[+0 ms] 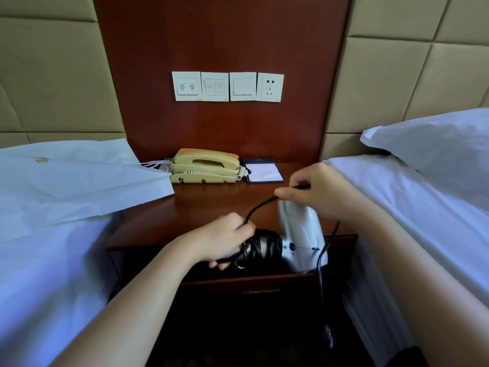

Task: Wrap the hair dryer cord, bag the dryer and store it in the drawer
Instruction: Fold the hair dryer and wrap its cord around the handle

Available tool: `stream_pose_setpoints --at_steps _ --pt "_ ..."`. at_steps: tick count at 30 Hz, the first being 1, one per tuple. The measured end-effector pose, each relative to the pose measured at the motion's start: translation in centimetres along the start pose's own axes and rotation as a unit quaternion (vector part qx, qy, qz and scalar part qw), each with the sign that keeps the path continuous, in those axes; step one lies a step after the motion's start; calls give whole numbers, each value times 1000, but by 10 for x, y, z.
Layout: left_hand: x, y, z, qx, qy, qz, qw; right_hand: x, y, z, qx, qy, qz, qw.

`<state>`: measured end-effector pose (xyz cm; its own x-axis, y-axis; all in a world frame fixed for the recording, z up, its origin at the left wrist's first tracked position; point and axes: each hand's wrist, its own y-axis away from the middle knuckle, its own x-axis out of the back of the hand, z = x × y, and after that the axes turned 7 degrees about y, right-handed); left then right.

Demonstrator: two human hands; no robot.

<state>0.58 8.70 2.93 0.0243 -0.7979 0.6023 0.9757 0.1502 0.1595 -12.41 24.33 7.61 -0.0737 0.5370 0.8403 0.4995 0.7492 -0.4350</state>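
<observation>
A white hair dryer is held over the front edge of the wooden nightstand. Its handle is wound with several black turns of cord. My left hand grips that wrapped handle. My right hand pinches a stretch of the cord above the dryer's body, pulling it taut up from the coil. The loose end of the cord hangs down past the dryer to the right. A white bag lies on the left bed, its mouth reaching onto the nightstand. The drawer front below is in shadow.
A beige telephone and a notepad in a dark holder stand at the back of the nightstand. Wall switches and a socket are above. White beds flank both sides, with a pillow on the right.
</observation>
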Motion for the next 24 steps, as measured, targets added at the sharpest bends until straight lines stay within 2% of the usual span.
stream_pose_setpoints --at_steps 5,10,13,19,21,24 --pt "5 4 -2 1 51 -24 998 -5 -3 27 -24 -96 -5 995" --pt "12 9 -2 -23 158 -61 985 -8 -5 52 -124 -191 20 973" --pt "13 9 -2 -31 223 -68 972 -14 -1 62 -173 -255 -2 951" --pt "18 1 -8 -68 346 -35 935 -26 -1 69 -211 -202 -49 955" --pt "22 -1 -10 -77 368 -4 926 -29 -1 69 -202 -224 -53 952" --pt "26 -1 -19 -66 381 66 920 -28 3 59 -162 -242 -116 950"
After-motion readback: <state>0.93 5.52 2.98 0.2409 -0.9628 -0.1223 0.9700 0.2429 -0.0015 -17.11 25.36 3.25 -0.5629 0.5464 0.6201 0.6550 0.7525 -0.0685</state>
